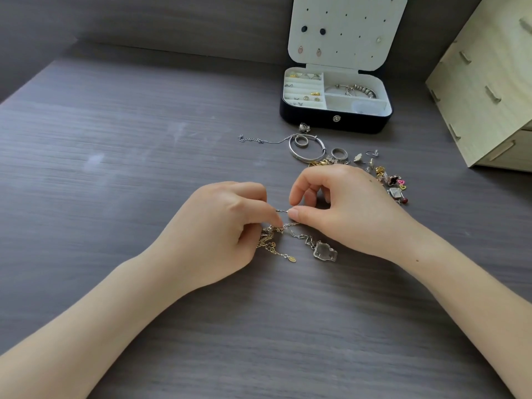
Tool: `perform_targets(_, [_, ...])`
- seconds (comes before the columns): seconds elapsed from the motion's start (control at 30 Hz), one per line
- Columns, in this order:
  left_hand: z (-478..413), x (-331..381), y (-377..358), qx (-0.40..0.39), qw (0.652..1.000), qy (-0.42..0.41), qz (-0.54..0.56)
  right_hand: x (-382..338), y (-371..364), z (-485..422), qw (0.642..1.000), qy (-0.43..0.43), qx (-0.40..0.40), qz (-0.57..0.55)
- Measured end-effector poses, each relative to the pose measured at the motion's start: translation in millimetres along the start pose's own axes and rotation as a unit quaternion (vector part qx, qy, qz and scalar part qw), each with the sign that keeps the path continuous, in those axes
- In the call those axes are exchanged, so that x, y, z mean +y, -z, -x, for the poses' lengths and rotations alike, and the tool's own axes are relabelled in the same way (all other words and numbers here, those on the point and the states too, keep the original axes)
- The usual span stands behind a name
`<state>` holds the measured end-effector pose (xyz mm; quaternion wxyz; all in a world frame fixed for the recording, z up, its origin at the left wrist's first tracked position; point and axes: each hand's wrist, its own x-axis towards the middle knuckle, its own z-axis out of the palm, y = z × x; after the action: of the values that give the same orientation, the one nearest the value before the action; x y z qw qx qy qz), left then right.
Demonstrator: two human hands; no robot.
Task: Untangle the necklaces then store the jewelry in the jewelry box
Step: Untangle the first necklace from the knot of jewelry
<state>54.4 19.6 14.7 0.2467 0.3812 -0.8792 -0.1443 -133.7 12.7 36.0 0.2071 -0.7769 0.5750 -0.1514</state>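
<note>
Dark grey wood-grain desk (129, 133) runs under both your forearms, and the work sits right where your two hands meet. Your left hand (227, 226) pinches a fine silver chain (283, 210) between thumb and forefinger, its other fingers curled down over the tangled necklaces (273, 236). Your right hand (342, 208) pinches the same chain just beside that grip, thumb against forefinger, its remaining fingers bent and lifted off the desk. The short stretch held between the two pinches runs side to side, from one hand straight across to the other. The knot lies just on your side of the fingertips, mostly beneath the left hand, so the left is the nearer one to it. I judge that drawing the strand free means pulling away along that side-to-side line while the left steadies the bundle. The tangle is a mix of gold and silver links; a gold clasp tag (291, 258) trails out below the left fingers, and a clear pendant (325, 250) lies below the right thumb. Beyond the right knuckles sits loose jewelry: a silver bangle (299, 156), a ring (338, 153) and small coloured charms (394, 181). Farther still, beyond the right hand, the jewelry box (316, 123) stands open, its lid upright and compartments partly filled.
</note>
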Motion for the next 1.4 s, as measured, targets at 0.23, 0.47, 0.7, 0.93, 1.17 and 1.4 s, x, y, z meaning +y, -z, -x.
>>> perform_targets(0.23, [0.4,3.4,2.3,-0.009,1.0,0.006,-0.001,2.5,2.2,4.1,1.0,-0.014,-0.004,-0.002])
perform_targets(0.47, [-5.2,5.5,4.9,-0.019,0.998,0.046,0.044,-7.5,4.7,4.5,0.997,0.003,-0.018,0.075])
perform_targets(0.7, [-11.2,7.4,2.3,-0.03,0.995,0.078,0.047,-12.8,12.1,2.9,0.995,-0.005,-0.049,0.085])
perform_targets(0.93, [-17.6,7.2,1.1,-0.039,0.996,0.079,0.013,-8.7,20.5,6.4,0.998,-0.016,-0.049,0.048])
perform_targets(1.17, [-28.0,16.3,-0.8,-0.069,0.993,0.098,-0.022,-2.8,18.7,19.1,1.0,-0.016,-0.007,0.005])
perform_targets(1.4, [-30.0,20.4,-3.5,-0.083,0.991,0.106,-0.009,2.6,17.9,30.1,0.999,0.017,0.013,0.03])
